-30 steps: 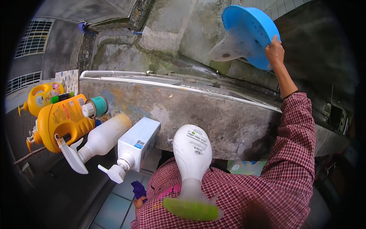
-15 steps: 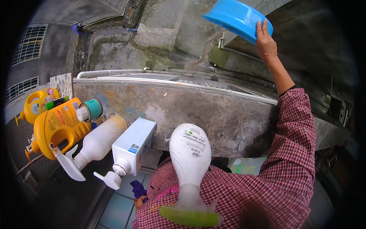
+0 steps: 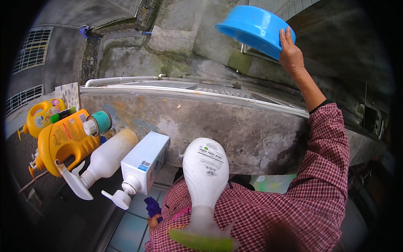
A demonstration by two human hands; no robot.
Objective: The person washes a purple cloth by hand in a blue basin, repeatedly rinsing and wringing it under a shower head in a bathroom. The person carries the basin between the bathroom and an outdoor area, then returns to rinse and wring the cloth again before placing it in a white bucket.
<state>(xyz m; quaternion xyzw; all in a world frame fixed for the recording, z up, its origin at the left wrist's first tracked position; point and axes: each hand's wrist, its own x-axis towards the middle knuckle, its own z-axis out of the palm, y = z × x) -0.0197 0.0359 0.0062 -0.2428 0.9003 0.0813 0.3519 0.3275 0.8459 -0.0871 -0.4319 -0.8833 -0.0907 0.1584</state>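
A blue plastic basin (image 3: pixel 255 26) is held out tilted beyond the concrete ledge, its mouth turned down and away. My right hand (image 3: pixel 290 54), with the arm stretched out, grips it by the right side; the fingers lie over its outside and the thumb is hidden. Low beside my body, my left hand (image 3: pixel 153 221) is closed on a crumpled purple cloth (image 3: pixel 153 206). Nearest to my checked sleeves and front stands a white spray bottle (image 3: pixel 206 168) with a green trigger head.
Along the concrete ledge (image 3: pixel 235 126) stand a white pump bottle (image 3: pixel 147 155), a white trigger spray bottle (image 3: pixel 111 155), a yellow handled jug (image 3: pixel 63 138), a teal-labelled can (image 3: pixel 102 122) and another yellow bottle (image 3: pixel 40 114). White pipes (image 3: pixel 189 90) run along the outer edge, above a drop to concrete ground.
My right hand and the basin have come slightly down and left, and the basin's tilt differs a little. A brownish streak below the basin no longer shows. My left hand still holds the cloth.
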